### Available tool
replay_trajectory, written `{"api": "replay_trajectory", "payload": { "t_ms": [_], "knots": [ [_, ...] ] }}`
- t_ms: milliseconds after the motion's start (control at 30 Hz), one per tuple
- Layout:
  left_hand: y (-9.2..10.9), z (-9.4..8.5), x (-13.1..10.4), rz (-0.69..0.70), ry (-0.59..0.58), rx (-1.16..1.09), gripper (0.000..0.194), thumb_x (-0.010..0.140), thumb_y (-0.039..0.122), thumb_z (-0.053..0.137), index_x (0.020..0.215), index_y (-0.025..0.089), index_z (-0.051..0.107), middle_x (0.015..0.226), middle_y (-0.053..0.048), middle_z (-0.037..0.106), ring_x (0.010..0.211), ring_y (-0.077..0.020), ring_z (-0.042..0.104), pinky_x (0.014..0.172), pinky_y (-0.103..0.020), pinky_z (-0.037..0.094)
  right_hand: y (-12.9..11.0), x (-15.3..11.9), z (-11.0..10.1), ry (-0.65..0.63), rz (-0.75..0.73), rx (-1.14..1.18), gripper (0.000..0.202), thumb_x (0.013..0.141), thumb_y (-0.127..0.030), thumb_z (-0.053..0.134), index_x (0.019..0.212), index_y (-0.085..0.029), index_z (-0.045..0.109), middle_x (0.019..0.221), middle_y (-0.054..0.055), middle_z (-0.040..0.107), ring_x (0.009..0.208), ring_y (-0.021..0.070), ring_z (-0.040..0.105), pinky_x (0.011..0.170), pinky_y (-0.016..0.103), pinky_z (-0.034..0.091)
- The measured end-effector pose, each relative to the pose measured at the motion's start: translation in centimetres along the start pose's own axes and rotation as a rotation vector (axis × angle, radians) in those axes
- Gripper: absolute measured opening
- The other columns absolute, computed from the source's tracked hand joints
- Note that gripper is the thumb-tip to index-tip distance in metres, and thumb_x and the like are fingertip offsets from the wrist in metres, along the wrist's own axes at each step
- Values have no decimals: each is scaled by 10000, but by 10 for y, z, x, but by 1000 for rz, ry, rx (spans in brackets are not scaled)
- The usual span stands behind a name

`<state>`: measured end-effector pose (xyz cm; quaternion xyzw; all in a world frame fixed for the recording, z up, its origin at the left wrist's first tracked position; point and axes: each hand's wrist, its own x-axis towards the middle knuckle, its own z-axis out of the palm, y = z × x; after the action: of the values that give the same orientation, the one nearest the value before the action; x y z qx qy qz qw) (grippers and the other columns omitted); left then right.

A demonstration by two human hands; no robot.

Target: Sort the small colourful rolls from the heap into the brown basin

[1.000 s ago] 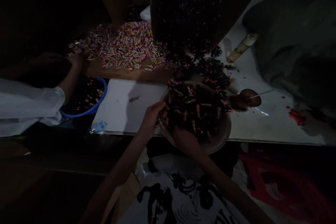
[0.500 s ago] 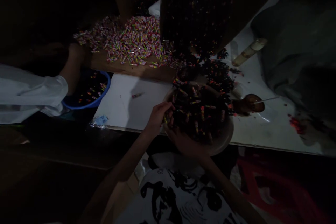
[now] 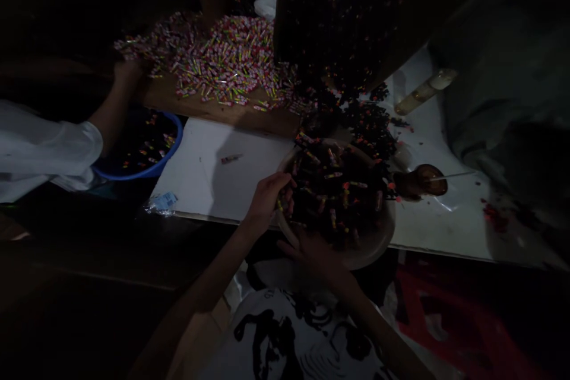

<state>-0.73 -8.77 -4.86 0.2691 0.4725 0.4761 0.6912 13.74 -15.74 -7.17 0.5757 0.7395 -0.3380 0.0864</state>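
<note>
A pale round basin holds dark small pieces with several small wrapped tubes scattered on top. My left hand is closed at the basin's left rim, fingers curled round small tubes with a yellow-green end showing; how many is hidden. Low over the near-left rim lies my right hand, its visible fingers apart and nothing seen in them, though the dark blurs the fingertips. One loose tube rests on the white tabletop to the left.
A big heap of pink-and-yellow tubes covers a wooden board. A co-worker's arm is above a blue basin. Rightward are a brown cup with a straw, a clear bottle and a red stool.
My right hand has drawn down and away from my left fingers, spreading its own fingers. My left hand stays closed at the rim. The view has shifted slightly.
</note>
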Motion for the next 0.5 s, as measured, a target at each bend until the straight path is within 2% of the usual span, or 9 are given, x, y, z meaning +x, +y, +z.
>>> {"api": "replay_trajectory", "payload": {
  "t_ms": [133,200,267,333,400,500],
  "knots": [
    [-3,0,2,17,-18,12,318,822,473,666,741,170,613,497,78,496,340,-90,537,368,-193,364,12,6,5,6,-88,248,577,926,-417,637,1445,-187,531,1419,166,619,1317,311,588,1103,482,464],
    [-3,0,3,17,-12,26,330,819,489,666,746,172,611,495,81,495,341,-88,536,360,-189,354,19,8,7,-22,-115,391,512,950,-443,588,1394,-190,569,1351,149,667,1238,279,643,1053,444,507],
    [-2,-1,3,15,-3,37,335,817,497,664,747,174,607,496,82,495,343,-86,536,348,-182,328,27,11,10,6,-154,455,453,980,-457,528,1348,-202,595,1266,122,713,1147,250,689,995,412,542],
    [-2,-1,3,14,2,43,334,817,495,664,744,174,602,495,82,492,344,-84,536,339,-177,303,34,13,13,46,-205,436,423,996,-430,494,1346,-217,599,1249,109,718,1135,236,694,989,401,545],
    [-1,-1,2,18,2,45,328,818,488,665,745,175,601,497,81,494,348,-84,538,337,-175,293,39,13,17,54,-277,385,407,996,-326,467,1370,-234,600,1297,109,692,1205,237,660,1048,413,508],
    [0,-1,1,13,5,42,319,820,479,663,745,174,605,501,79,495,352,-84,543,338,-171,287,41,12,20,91,-393,189,489,972,-172,416,1425,-262,576,1356,113,657,1287,252,610,1100,431,468]
  ]
}}
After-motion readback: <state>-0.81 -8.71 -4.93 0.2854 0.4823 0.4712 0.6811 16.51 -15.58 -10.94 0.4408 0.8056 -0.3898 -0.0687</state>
